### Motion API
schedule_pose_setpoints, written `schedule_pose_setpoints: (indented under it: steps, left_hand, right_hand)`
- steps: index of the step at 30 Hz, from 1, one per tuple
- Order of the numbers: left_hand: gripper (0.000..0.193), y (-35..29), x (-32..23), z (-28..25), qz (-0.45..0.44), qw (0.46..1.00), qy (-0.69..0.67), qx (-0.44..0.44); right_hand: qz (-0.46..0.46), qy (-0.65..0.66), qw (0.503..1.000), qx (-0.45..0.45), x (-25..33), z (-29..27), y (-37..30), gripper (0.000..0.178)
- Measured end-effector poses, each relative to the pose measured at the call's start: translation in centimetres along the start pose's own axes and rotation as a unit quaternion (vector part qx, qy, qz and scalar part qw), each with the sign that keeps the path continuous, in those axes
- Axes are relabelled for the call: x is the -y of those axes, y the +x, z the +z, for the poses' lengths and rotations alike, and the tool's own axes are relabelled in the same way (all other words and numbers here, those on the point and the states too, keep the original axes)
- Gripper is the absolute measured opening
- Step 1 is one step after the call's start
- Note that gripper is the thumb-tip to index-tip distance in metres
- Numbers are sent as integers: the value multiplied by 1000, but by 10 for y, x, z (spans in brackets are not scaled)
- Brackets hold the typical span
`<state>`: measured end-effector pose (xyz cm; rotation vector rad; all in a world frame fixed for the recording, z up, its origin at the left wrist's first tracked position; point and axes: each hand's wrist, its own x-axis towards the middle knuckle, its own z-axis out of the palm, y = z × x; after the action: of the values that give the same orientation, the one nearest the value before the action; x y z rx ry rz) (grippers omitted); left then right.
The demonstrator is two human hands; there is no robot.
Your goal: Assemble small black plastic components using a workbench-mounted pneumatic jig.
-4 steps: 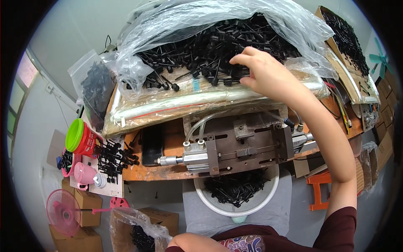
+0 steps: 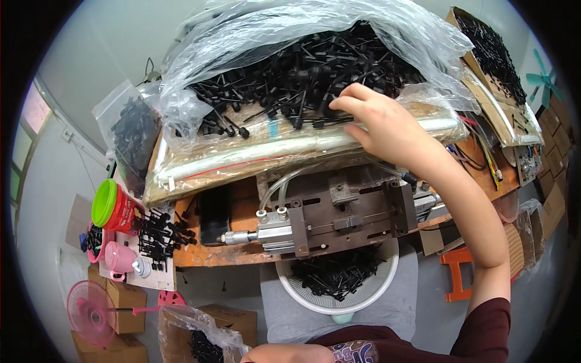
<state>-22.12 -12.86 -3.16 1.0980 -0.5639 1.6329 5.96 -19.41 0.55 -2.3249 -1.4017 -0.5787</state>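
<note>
"What lies at the centre?"

"A loose heap of black plastic parts with thin stems point(image 2: 290, 78), on a film-wrapped brown cardboard tray point(image 2: 242, 162), with crumpled clear plastic sheeting point(image 2: 242, 36) around its far side."

"And the hands?"

"The bare right hand point(image 2: 384, 121) is at the heap's near edge, thumb and forefinger curved and parted; I can't tell whether the fingertips touch a part. The left hand is out of sight, its state unknown."

"Closer in?"

"A dark metal fixture point(image 2: 318, 209), then, lower, a round white plastic basket point(image 2: 392, 272) holding black pieces point(image 2: 336, 275)."
</note>
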Motion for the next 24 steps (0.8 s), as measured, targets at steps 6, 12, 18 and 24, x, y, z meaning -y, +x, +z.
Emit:
schedule_pose_setpoints:
  steps: [6, 12, 18, 24]
  left_hand:
    - [20, -21, 18, -25, -38, 995, 90, 20]
    - [13, -27, 14, -23, -200, 958, 56, 198]
    - [20, -44, 21, -38, -206, 929, 71, 298]
    - [27, -53, 23, -42, -218, 914, 58, 338]
  right_hand:
    - [-71, -25, 992, -100, -2, -8, -21, 13]
    - [74, 25, 992, -96, -18, -17, -25, 18]
    - [132, 9, 983, -127, -32, -7, -27, 33]
    - [40, -94, 992, -69, -38, -5, -15, 35]
